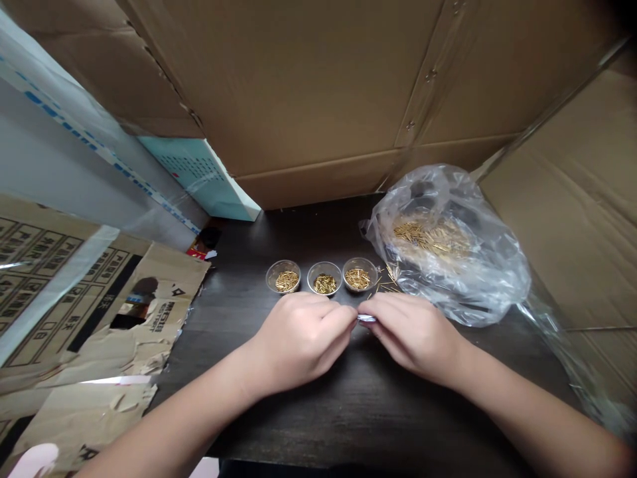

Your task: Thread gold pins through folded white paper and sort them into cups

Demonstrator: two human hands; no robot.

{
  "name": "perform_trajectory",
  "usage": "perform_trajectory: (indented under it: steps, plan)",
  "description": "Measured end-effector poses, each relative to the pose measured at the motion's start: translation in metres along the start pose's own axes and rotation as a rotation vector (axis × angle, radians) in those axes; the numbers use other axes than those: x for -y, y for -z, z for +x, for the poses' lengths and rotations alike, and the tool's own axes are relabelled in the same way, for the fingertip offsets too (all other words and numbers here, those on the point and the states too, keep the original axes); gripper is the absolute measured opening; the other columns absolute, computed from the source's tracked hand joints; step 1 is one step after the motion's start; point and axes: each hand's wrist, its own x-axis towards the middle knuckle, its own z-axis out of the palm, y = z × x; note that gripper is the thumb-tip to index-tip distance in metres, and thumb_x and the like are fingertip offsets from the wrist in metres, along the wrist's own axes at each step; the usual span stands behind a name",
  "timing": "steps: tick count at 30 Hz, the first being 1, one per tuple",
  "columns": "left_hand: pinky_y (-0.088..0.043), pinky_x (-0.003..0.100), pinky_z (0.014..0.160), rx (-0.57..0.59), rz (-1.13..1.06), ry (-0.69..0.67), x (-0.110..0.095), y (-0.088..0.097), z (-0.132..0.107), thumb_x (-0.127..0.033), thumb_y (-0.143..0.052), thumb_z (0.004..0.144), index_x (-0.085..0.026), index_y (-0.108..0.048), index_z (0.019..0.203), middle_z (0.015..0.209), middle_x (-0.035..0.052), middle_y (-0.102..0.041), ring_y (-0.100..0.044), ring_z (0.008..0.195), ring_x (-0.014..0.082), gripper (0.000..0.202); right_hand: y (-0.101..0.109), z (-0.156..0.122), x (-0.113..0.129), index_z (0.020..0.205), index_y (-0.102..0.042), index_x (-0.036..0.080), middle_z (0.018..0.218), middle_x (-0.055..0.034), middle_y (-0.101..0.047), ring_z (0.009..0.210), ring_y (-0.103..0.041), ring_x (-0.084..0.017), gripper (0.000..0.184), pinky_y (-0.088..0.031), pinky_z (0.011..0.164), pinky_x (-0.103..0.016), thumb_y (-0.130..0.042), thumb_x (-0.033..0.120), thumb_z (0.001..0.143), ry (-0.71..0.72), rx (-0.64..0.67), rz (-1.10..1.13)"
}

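Observation:
My left hand (pixel 303 335) and my right hand (pixel 413 332) meet over the dark table (pixel 279 411), fingertips pinched together. Between them shows a small silvery piece (pixel 367 318), held by the right fingers; the left fingertips touch its end. Just beyond the hands stand three small clear cups of tiny brass pins: left cup (pixel 283 276), middle cup (pixel 324 278), right cup (pixel 359 274). A few loose pins (pixel 388 279) lie beside the right cup.
A crumpled clear plastic bag (pixel 448 245) holding a pile of brass pins lies at the right. Cardboard boxes (pixel 318 86) wall in the back and right. Torn printed cardboard (pixel 99 312) lies at the left.

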Motion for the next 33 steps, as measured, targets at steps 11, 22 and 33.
perform_trajectory:
  steps: [11, 22, 33]
  plan:
    - [-0.033, 0.03, 0.058, 0.256, 0.033, -0.041, 0.014, 0.023, 0.006, -0.032, -0.049, 0.101, -0.016, -0.066, 0.092, 0.074, 0.001, -0.064, -0.058, 0.063, 0.0151, 0.025, -0.012, -0.006, -0.017, 0.081, -0.059, 0.014, 0.07, -0.0013, -0.048, 0.064, -0.04, -0.014, 0.018, -0.033, 0.06, -0.03, -0.049, 0.014, 0.096, 0.11, 0.081, 0.09]
    - [-0.024, 0.032, 0.052, 0.945, 0.43, 0.093, 0.053, 0.003, 0.083, -0.007, -0.061, 0.081, -0.016, -0.075, 0.078, 0.077, 0.0099, -0.071, -0.067, 0.071, 0.0249, 0.017, -0.046, -0.02, -0.034, 0.085, -0.057, 0.014, 0.068, -0.0008, -0.048, 0.061, -0.042, -0.012, 0.009, -0.032, 0.059, -0.028, -0.055, 0.009, 0.091, 0.007, -0.228, 0.163]
    - [-0.021, 0.03, 0.054, 0.829, 0.344, 0.063, 0.064, 0.006, 0.082, -0.015, -0.062, 0.086, -0.016, -0.075, 0.08, 0.078, 0.0089, -0.072, -0.064, 0.068, 0.021, 0.014, -0.045, -0.02, -0.038, 0.092, -0.06, 0.013, 0.073, -0.0048, -0.059, 0.065, -0.054, -0.013, 0.009, -0.043, 0.06, -0.026, -0.057, 0.004, 0.09, -0.059, -0.363, 0.148]
